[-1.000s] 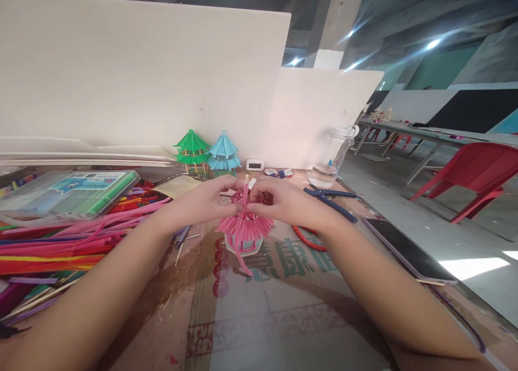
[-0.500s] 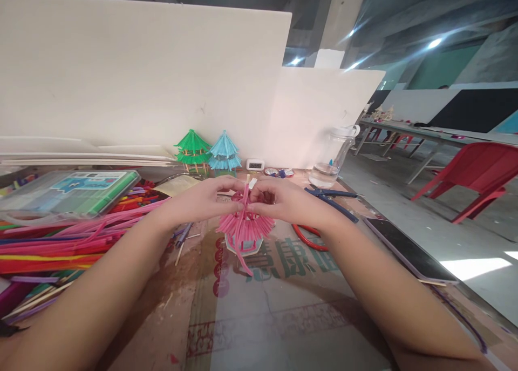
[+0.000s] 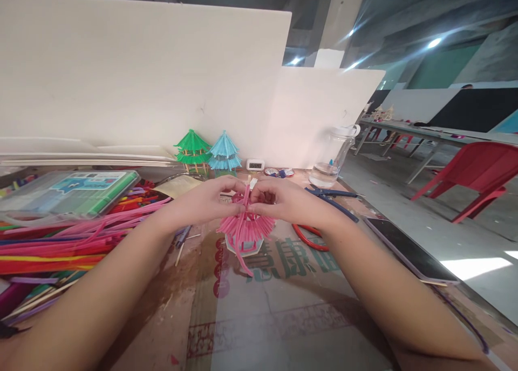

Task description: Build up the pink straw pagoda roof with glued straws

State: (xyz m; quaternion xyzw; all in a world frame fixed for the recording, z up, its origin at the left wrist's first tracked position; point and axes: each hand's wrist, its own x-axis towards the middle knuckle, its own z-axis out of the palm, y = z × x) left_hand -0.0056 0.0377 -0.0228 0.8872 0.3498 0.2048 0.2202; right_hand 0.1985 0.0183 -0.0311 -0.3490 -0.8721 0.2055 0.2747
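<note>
A small pink pagoda model [image 3: 245, 231] made of pink fuzzy stems stands on the cardboard sheet [image 3: 283, 317] in the middle of the table. My left hand [image 3: 204, 200] and my right hand [image 3: 285, 199] meet above its roof, each pinching the top of a pink stem [image 3: 244, 198] that rises from the roof; a loose end of stem hangs down in front of the model. Both hands are closed around the stem. A thin wooden stick pokes up between my fingertips.
A pile of coloured stems [image 3: 60, 241] and a clear plastic case [image 3: 68, 190] lie left. Green pagoda [image 3: 192, 150] and blue pagoda [image 3: 224, 153] stand by the white board. Blue-handled pliers [image 3: 332, 198], red-handled tool [image 3: 309, 237], glass jar [image 3: 334, 157], phone [image 3: 408, 249] lie right.
My hands have shifted very slightly at the top of the pink model; the grip on the stem is unchanged.
</note>
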